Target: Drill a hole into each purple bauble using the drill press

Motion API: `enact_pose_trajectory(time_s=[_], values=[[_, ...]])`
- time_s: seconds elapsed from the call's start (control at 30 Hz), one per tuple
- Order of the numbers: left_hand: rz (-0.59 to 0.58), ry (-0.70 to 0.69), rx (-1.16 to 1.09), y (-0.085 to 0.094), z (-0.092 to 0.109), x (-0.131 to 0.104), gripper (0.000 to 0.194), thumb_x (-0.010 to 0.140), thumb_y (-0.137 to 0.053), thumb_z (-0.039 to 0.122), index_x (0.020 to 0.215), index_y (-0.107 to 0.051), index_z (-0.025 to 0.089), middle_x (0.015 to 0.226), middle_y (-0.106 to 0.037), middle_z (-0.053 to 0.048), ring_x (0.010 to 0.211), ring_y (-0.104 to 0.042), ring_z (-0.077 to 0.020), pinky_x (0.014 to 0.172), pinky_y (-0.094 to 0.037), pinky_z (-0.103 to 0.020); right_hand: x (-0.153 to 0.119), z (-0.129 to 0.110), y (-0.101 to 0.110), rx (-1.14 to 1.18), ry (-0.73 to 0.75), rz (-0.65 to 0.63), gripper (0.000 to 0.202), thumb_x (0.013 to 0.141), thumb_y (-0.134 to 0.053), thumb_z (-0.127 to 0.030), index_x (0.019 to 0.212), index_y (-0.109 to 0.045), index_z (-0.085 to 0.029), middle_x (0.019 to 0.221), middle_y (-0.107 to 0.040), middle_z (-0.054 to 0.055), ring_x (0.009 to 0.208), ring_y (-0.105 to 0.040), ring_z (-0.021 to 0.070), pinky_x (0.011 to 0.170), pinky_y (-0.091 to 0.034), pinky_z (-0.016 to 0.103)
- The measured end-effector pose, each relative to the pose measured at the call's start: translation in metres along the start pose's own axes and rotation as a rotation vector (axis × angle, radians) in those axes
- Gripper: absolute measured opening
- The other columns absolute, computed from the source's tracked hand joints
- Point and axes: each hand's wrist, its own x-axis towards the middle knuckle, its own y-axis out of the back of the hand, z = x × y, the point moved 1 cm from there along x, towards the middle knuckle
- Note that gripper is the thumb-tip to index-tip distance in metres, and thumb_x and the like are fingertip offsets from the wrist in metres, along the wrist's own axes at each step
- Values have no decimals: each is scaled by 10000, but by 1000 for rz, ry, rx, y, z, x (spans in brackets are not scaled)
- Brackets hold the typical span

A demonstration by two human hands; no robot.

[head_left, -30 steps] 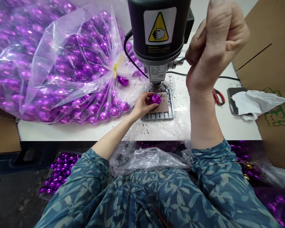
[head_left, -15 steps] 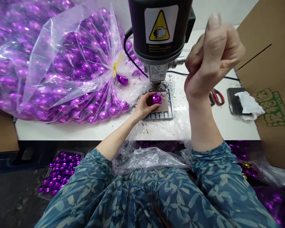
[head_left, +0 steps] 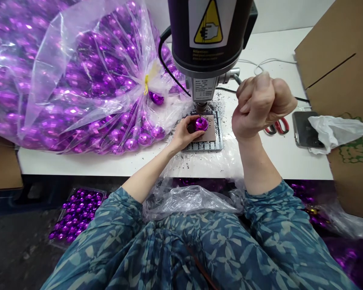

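My left hand [head_left: 183, 135] pinches a faceted purple bead [head_left: 201, 123] by its sides, seating it on the small brown pad [head_left: 210, 135] of the drill press [head_left: 210, 44], directly beneath the bit. The bead looks light, hard and glossy, so I judge it slippery and liable to spin or crack; gripping its widest part low against the pad seems safest. My right hand [head_left: 260, 106] is clenched around the feed lever [head_left: 236, 77].

One drill press [head_left: 210, 40], one scissors [head_left: 277, 127], one phone [head_left: 304, 129]
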Motion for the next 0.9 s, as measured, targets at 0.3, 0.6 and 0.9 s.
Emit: enact_pose_trajectory(time_s=[0.3,0.6,0.9], values=[[-1,-3,0,0,1,0,611,799,-984,406,1324,-729,225,1298,-784,-129,1233,-741,-319,1130,-588,-506,-9,15,10,-46,36,31,859,913,-693,-699,587,-72,-203,429,-97,-50,397,-150,48,461,-208,344],[13,3,-10,0,3,-1,589,784,-984,380,1300,-742,230,1284,-788,-119,1250,-725,-325,1132,-569,-488,1,3,4,-11,40,-26,784,959,-682,-600,547,-157,-189,423,-186,-52,382,-219,38,449,-202,293],[30,-29,-85,1,18,-15,535,847,-960,315,1329,-745,232,1339,-789,-109,1240,-744,-285,1139,-598,-495,68,-5,-45,81,-277,-35,532,1035,-406,-61,586,-203,-262,412,-199,-92,333,-220,17,392,-115,243]])
